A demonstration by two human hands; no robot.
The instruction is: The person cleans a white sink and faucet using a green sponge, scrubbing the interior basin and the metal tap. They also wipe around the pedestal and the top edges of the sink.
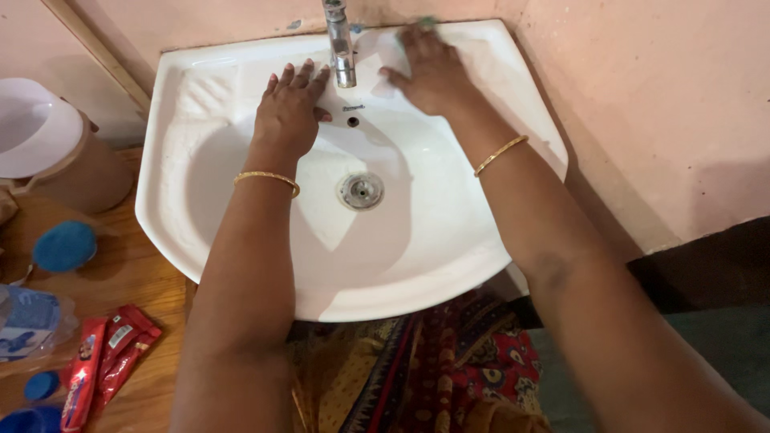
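A white wash basin [200, 232] hangs on a pink wall, with a metal tap [340, 44] at its back and a round drain [361, 191] in the bowl. My left hand [290, 108] lies flat, fingers spread, on the basin's back ledge just left of the tap. My right hand [429, 68] presses on a green scrub pad [423, 24] on the ledge to the right of the tap; only the pad's edge shows past my fingers. Each wrist carries a gold bangle.
A wooden surface [152, 305] at the left holds red tubes [104, 361], a blue round lid [64, 245], a plastic bottle [28, 321] and a brown tub with a white lid [48, 148]. The pink wall [666, 120] closes in the right side.
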